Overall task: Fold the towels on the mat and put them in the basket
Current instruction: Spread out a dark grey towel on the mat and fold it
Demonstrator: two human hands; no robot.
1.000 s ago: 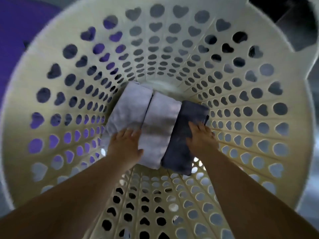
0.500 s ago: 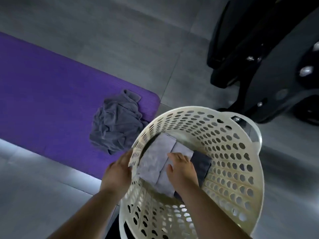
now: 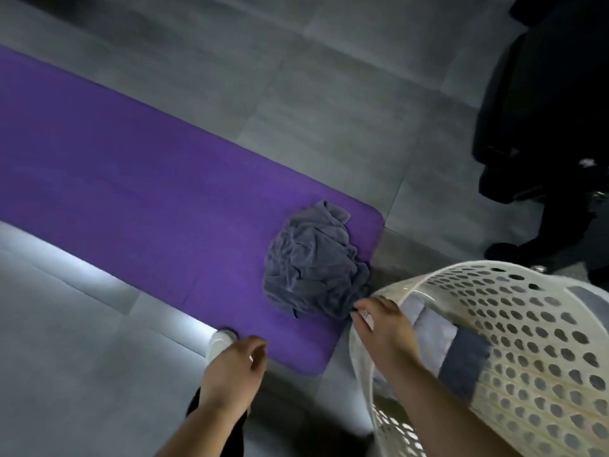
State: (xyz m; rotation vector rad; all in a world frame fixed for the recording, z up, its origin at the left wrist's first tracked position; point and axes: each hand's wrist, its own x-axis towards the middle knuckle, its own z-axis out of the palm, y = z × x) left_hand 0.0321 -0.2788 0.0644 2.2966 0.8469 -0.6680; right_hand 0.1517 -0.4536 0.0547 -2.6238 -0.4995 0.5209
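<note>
The mat (image 3: 131, 159) lies on the floor (image 3: 296, 61), running from the left towards the middle. An unfolded towel (image 3: 313, 268) sits on the mat at its right end. The basket (image 3: 527, 324) is just right of the mat's near right corner, with folded towels (image 3: 435, 331) side by side in it. A shoe (image 3: 219, 344) is at the mat's near edge.

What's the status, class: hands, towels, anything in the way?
Left hand and right hand open, empty. Crumpled towel unfolded on mat; folded towels in basket. Right hand over basket rim, near crumpled towel.
</note>
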